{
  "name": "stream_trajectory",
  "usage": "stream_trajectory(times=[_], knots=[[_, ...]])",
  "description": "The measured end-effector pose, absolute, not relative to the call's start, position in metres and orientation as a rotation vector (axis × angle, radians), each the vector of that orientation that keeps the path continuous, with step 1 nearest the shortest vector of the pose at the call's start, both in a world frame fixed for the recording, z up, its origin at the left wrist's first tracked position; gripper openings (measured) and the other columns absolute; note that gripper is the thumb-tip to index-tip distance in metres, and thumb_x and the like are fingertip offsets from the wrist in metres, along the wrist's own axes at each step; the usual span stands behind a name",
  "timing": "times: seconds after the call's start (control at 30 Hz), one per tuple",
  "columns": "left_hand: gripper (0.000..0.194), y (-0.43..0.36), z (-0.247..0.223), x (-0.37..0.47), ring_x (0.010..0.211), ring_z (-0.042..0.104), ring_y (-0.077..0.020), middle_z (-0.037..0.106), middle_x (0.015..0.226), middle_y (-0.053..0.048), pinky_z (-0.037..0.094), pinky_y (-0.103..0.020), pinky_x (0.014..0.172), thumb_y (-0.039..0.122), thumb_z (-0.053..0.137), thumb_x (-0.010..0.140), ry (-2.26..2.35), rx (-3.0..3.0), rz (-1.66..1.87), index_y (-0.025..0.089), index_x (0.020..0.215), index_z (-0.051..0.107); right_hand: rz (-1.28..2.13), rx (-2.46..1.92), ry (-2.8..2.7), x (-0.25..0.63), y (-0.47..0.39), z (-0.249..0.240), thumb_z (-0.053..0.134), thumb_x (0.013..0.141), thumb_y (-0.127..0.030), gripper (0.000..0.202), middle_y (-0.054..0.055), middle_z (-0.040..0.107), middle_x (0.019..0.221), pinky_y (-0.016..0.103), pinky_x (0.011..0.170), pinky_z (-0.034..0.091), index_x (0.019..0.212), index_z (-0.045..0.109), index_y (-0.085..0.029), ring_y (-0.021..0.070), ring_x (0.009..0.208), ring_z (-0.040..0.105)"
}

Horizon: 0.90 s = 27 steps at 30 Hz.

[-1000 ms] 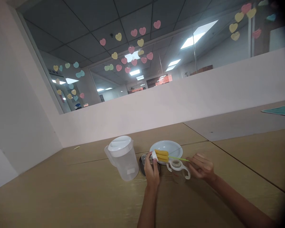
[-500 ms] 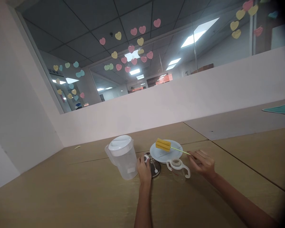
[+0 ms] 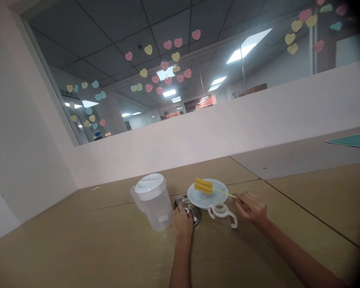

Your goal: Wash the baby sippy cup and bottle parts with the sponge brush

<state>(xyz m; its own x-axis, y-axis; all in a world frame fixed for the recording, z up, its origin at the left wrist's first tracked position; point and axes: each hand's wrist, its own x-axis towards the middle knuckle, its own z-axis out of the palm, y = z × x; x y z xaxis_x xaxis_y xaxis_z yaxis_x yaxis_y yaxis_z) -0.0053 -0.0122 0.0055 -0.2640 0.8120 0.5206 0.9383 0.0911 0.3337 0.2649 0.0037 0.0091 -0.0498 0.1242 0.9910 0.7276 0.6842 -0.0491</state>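
My right hand (image 3: 252,208) grips the thin green handle of a yellow sponge brush (image 3: 203,186), whose head is over a pale blue-white plate (image 3: 195,200). My left hand (image 3: 182,219) is at a dark round tray (image 3: 197,212) that bears small white and clear parts. Its fingers are curled at a small white part, and I cannot make out clearly what they hold. Between the plate and my right hand stands a clear bottle (image 3: 223,222) with a white two-handled collar (image 3: 232,217). Left of the tray is a clear pitcher (image 3: 159,212) with a white lid (image 3: 150,184).
The wooden table (image 3: 108,244) meets a white wall (image 3: 183,140) below a window with heart-shaped notes. A teal cloth (image 3: 354,140) lies at the far right. A small pale scrap (image 3: 95,188) is near the back left.
My left hand has shifted slightly on the tray, and its fingers now cover the white part differently. The camera view has moved a little. My right hand still holds the brush over the plate.
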Motion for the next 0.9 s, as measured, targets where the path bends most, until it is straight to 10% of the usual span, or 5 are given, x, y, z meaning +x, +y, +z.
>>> stream_trajectory(times=[0.3, 0.9], knots=[[0.049, -0.050, 0.023, 0.055, 0.126, 0.041, -0.0215, 0.045, 0.137, -0.010, 0.033, -0.038, 0.106, 0.037, 0.044, 0.090, -1.522, -2.518, -1.365, 0.020, 0.135, 0.038, -0.475, -0.741, -1.489, 0.264, 0.000, 0.015, 0.056, 0.079, -0.015, 0.010, 0.000, 0.059, 0.059, 0.025, 0.056, 0.040, 0.085, 0.064, -0.017, 0.0119, 0.054, 0.051], [0.053, -0.041, 0.020, 0.072, 0.081, 0.059, -0.0173, 0.066, 0.090, -0.001, 0.045, -0.023, 0.067, 0.033, 0.079, 0.056, -1.773, -2.650, -2.149, 0.019, 0.101, 0.054, 0.094, -1.042, -1.255, 0.261, 0.004, 0.015, 0.057, 0.075, -0.040, 0.024, 0.003, 0.066, 0.071, 0.023, 0.052, 0.045, 0.085, 0.062, -0.018, 0.0152, 0.059, 0.059]])
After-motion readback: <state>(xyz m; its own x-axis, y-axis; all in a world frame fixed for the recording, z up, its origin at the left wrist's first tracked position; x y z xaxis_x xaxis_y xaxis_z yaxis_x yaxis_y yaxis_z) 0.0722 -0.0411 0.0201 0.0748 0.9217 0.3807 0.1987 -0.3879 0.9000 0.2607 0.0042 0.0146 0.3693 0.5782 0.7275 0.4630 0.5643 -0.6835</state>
